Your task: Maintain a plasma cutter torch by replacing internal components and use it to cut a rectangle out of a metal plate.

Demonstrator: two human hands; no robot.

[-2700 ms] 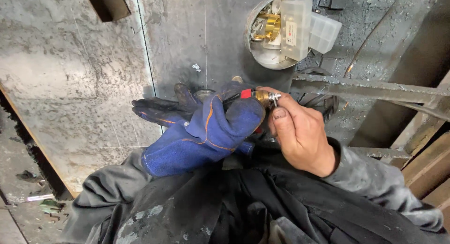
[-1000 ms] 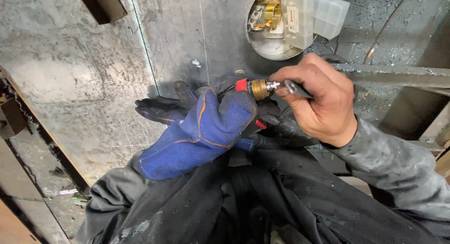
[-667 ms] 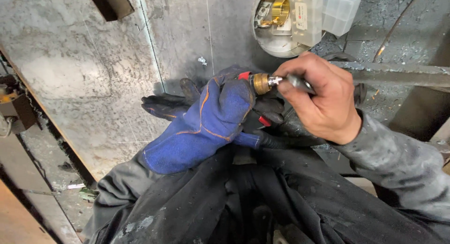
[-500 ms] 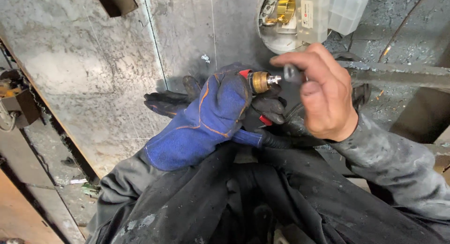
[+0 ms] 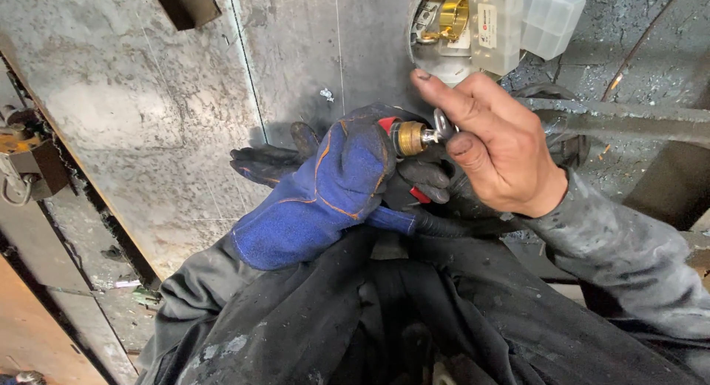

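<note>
Our left hand (image 5: 336, 185), in a blue glove, is closed around a torch (image 5: 409, 138), gripping it so its brass tip points right. Our bare right hand (image 5: 495, 144) pinches a small metal ring (image 5: 444, 124) at that tip, index finger raised. We hold the torch above our dark lap, before a scuffed steel plate (image 5: 133, 96). A clear plastic box (image 5: 518, 19) with brass parts sits near the plate's top edge.

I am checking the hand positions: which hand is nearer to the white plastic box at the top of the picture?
Right. The bare right hand is just below the white plastic box, its index finger reaching up toward it. The gloved left hand is lower and further left, gripping the brass-tipped torch.
</note>
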